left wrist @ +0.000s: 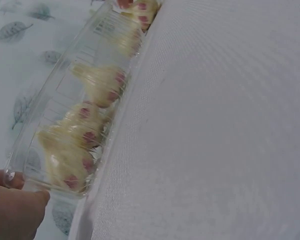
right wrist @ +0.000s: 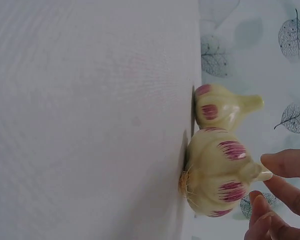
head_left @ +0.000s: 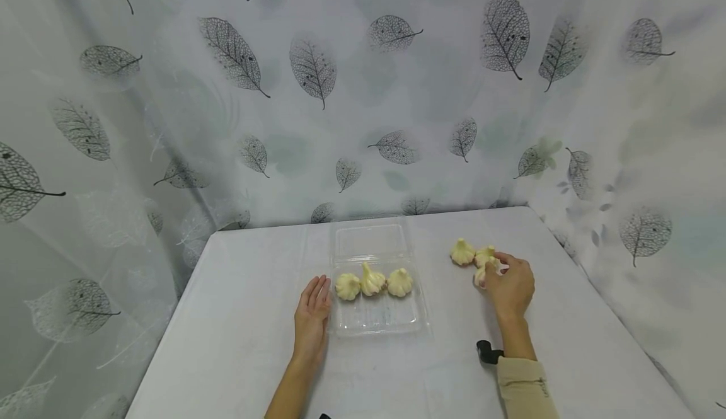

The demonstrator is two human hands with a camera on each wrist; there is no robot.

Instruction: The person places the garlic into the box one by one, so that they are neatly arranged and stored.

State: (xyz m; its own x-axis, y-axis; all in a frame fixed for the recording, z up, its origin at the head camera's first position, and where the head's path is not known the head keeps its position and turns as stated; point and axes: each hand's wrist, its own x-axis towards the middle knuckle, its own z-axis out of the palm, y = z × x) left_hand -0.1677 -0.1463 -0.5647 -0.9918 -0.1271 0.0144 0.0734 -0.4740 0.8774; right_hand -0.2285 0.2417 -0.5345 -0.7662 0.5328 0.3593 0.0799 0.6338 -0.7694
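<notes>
A clear plastic clamshell container [head_left: 374, 324] stands with its lid folded back. Three garlic bulbs [head_left: 372, 280] sit in a row inside it. My left hand [head_left: 312, 312] lies along the container's left side with fingers extended; in the left wrist view its fingertips touch the container's end. On the right, my right hand [head_left: 513, 286] pinches the stem of a garlic bulb [right wrist: 217, 172] between thumb and finger. That bulb's root side is at or just over the table; I cannot tell which. Two more garlic bulbs [head_left: 462, 252] lie beside it, one partly hidden by the fingers.
A white cloth covers the table [head_left: 238, 343]. Behind and at both sides hangs a leaf-patterned curtain [head_left: 363, 91]. The raised lid [head_left: 371, 241] lies toward the table's back edge. A black strap piece [head_left: 489, 352] shows by the right wrist.
</notes>
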